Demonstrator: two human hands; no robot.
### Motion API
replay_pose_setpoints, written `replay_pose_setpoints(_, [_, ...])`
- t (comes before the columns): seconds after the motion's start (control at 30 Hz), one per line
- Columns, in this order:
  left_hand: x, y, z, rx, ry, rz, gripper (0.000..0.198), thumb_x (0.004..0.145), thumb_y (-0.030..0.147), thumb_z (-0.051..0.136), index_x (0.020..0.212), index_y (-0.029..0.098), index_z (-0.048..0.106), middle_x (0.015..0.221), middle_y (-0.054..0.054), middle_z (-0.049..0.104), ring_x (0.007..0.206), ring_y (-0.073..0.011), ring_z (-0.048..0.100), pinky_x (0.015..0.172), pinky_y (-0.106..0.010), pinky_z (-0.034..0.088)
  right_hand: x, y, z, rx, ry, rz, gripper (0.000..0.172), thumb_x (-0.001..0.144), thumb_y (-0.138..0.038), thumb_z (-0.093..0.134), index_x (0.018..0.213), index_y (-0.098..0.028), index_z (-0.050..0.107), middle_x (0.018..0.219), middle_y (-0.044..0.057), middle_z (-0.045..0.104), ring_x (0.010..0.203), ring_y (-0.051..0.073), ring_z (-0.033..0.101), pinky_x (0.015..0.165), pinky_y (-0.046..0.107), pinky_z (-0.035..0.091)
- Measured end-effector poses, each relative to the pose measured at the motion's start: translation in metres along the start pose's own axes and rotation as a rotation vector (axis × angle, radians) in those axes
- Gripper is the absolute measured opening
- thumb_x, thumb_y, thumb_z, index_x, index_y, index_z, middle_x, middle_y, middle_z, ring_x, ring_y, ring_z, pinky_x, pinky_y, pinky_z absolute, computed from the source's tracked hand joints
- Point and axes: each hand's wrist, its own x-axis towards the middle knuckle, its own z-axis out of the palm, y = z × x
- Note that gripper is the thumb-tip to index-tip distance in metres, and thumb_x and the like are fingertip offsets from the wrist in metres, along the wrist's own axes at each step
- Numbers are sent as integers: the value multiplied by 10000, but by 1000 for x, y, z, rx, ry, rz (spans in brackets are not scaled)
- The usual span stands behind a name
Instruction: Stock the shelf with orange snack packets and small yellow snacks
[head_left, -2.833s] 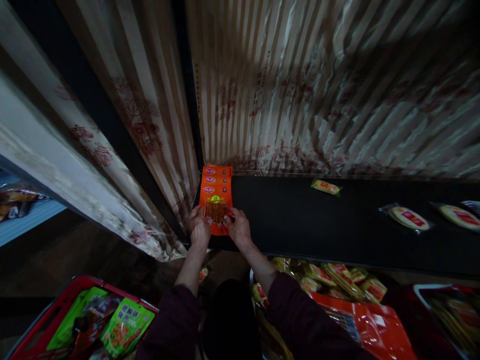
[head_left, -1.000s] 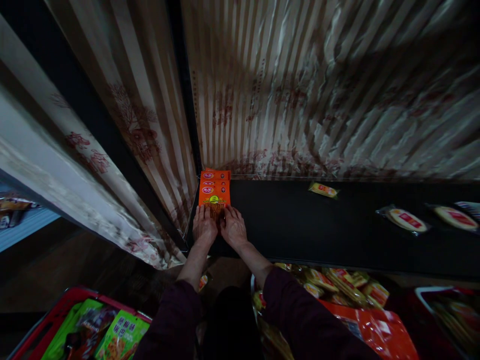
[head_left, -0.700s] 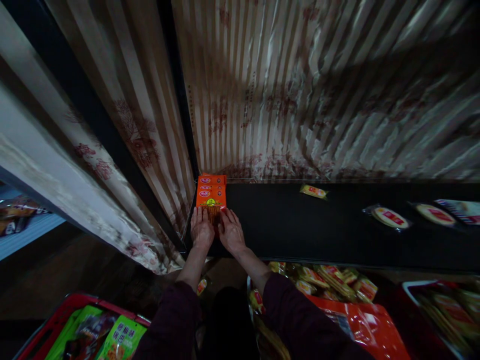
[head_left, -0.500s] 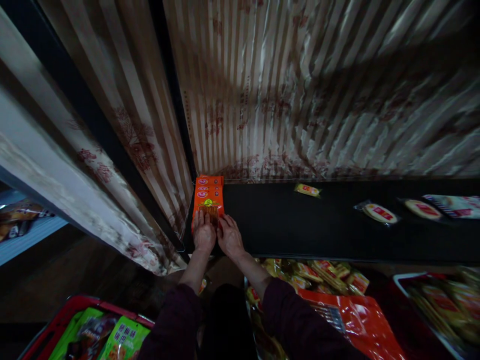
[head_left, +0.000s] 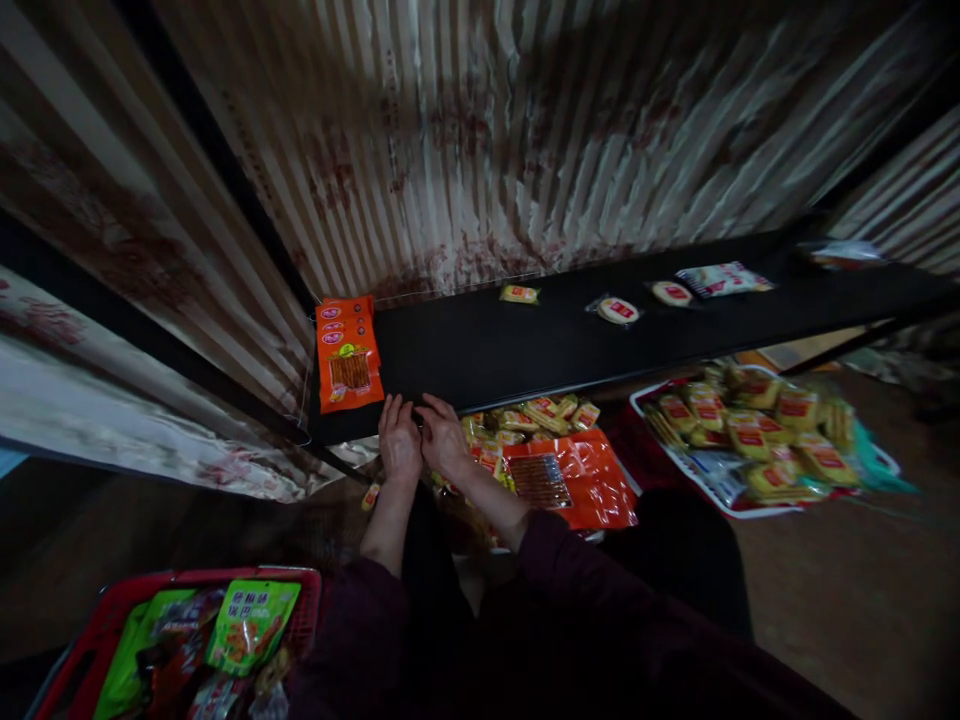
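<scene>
Orange snack packets (head_left: 349,362) lie overlapped at the left end of the black shelf (head_left: 465,345), the top one showing brown sticks in its window. Just right of the packets' lower corner, my left hand (head_left: 400,445) rests by the shelf's front edge, apart from them, its fingers forward and slightly bent. My right hand (head_left: 444,440) is close beside it at the same edge, fingers apart and nothing visible in them. Below my right forearm, a large orange snack packet (head_left: 574,480) lies on a basket of small yellow-wrapped packets (head_left: 544,412).
Farther right on the shelf lie a small yellow packet (head_left: 519,294), round wrapped cakes (head_left: 617,310) and a white packet (head_left: 724,279). A red basket (head_left: 319,590) with a green bag (head_left: 253,625) stands lower left. Another white-rimmed basket (head_left: 694,487) is at right. Striped cloth (head_left: 480,150) hangs behind.
Both hands have come off the orange packets and drawn back to the shelf's front edge, right of them. The packets stay at the shelf's left end. My view has turned to the right.
</scene>
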Motion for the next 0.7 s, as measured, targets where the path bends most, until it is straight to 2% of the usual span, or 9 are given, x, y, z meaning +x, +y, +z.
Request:
replay_pose_setpoints(0.1, [-25, 24, 5, -43, -37, 19, 375, 867, 101, 359, 1138, 123, 617, 1291, -134, 573, 1306, -223, 424, 1067, -434, 395, -25, 18, -17, 1, 29, -5, 372, 803, -70, 423, 1085, -104, 664, 1311, 159, 541, 1225, 222, 483, 1043, 384, 404])
replay_pose_setpoints(0.3, [-77, 65, 21, -65, -141, 87, 387, 894, 132, 325, 1166, 124, 601, 1327, -127, 547, 1306, -227, 424, 1078, -443, 384, -79, 54, -50, -12, 62, 39, 327, 824, -122, 432, 1040, -158, 675, 1255, 112, 582, 1188, 216, 513, 1016, 384, 436])
replay_pose_setpoints(0.4, [-103, 83, 32, -57, -214, 131, 413, 891, 126, 321, 1229, 94, 557, 1324, -143, 546, 1318, -227, 409, 1080, -429, 387, -104, 71, -64, -52, 108, 69, 317, 840, -151, 418, 1026, -144, 675, 1255, 133, 575, 1172, 232, 520, 1012, 412, 435])
replay_pose_setpoints(0.57, [-137, 113, 44, -2, -278, 216, 450, 874, 169, 382, 1305, 97, 492, 1460, -149, 391, 1413, -269, 214, 1129, -489, 292, -138, 101, -83, -144, 185, 116, 310, 848, -194, 415, 1021, -165, 670, 1278, 129, 554, 1213, 261, 473, 1020, 475, 408])
replay_pose_setpoints(0.7, [-151, 128, 43, 33, -280, 235, 533, 831, 260, 485, 1345, 122, 456, 1517, -146, 279, 1432, -313, 106, 1148, -549, 187, -157, 118, -102, -279, 230, 255, 325, 865, -263, 416, 1079, -182, 646, 1291, 109, 546, 1199, 273, 456, 1014, 470, 396])
